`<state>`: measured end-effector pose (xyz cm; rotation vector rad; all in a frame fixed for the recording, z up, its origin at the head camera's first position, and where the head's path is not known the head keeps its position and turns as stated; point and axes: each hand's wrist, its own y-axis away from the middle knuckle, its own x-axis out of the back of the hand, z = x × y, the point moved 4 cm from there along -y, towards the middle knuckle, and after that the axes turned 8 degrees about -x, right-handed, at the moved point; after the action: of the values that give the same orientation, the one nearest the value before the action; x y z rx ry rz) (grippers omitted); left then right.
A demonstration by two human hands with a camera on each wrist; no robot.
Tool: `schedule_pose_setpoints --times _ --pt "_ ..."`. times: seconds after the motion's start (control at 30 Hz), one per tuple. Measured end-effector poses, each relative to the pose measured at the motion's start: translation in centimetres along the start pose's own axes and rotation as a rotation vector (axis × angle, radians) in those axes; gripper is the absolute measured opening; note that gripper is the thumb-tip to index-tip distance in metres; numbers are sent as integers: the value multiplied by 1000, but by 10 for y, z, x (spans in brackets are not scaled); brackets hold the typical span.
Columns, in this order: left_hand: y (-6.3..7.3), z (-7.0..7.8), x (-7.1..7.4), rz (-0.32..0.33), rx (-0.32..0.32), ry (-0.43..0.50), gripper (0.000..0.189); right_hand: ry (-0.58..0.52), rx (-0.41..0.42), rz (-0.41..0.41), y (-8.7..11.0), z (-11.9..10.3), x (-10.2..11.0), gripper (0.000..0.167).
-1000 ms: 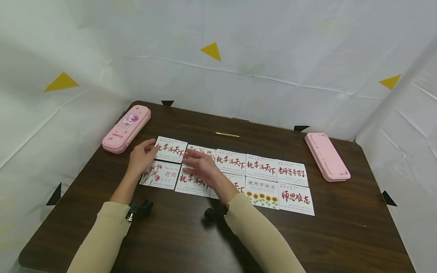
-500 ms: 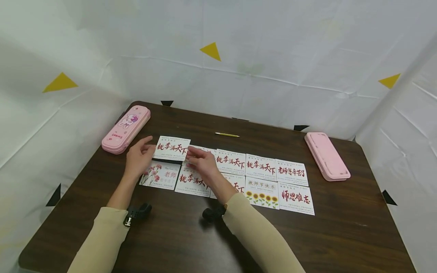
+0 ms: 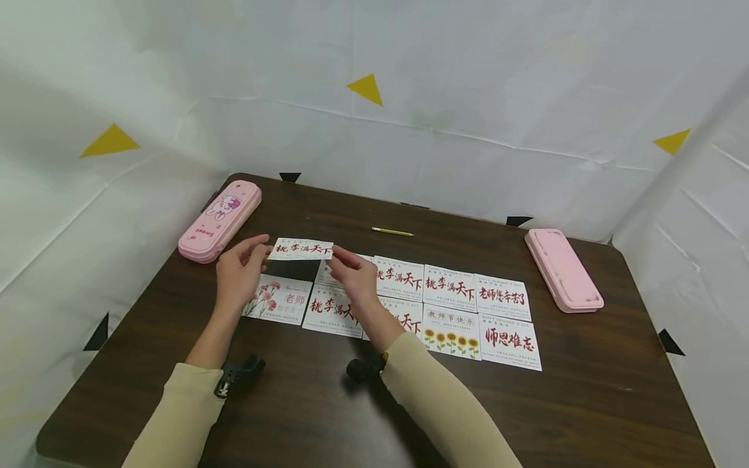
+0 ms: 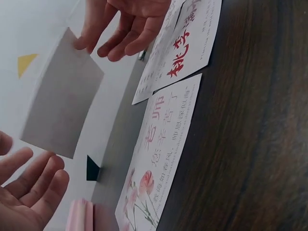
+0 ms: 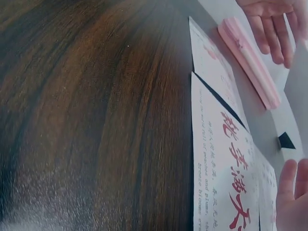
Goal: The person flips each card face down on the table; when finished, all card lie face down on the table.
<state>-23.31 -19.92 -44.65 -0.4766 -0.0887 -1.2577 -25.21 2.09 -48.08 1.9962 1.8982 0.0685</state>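
A white postcard with red Chinese lettering (image 3: pixel 302 249) is raised off the table, tilted, between both hands. My left hand (image 3: pixel 238 270) pinches its left edge between thumb and fingers. At the opposite edge, my right hand (image 3: pixel 358 279) grips the card's right end. The left wrist view shows the plain grey back of the postcard (image 4: pixel 62 98). Below it on the table lies a postcard with pink carnations (image 3: pixel 279 300). Beside that is another red-lettered postcard (image 3: pixel 329 312), partly covered by my right hand in the head view.
More postcards, one with sunflowers (image 3: pixel 451 333), continue rightward in two rows on the dark wooden table (image 3: pixel 562 416). A pink pencil case (image 3: pixel 220 221) stands at the back left, another pink case (image 3: pixel 563 270) at the right. Behind the rows lies a yellow pencil (image 3: pixel 393 231).
Both hands have taken hold of the top-left postcard and lifted it from its place in the row. It has shifted slightly right and tilted, baring dark table beneath.
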Motion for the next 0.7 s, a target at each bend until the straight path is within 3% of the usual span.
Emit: schedule_pose_setpoints --times 0.2,0.33,0.57,0.7 --pt "5 6 0 49 -80 54 37 -2 43 60 0 -1 -2 29" --pt "5 9 -2 40 -154 52 38 0 20 59 1 1 -5 30" --pt "-1 9 -8 -83 -196 59 44 63 -56 -41 2 7 -12 38" --pt "-6 5 -10 -145 -154 -14 52 54 -82 -114 3 9 -15 44"
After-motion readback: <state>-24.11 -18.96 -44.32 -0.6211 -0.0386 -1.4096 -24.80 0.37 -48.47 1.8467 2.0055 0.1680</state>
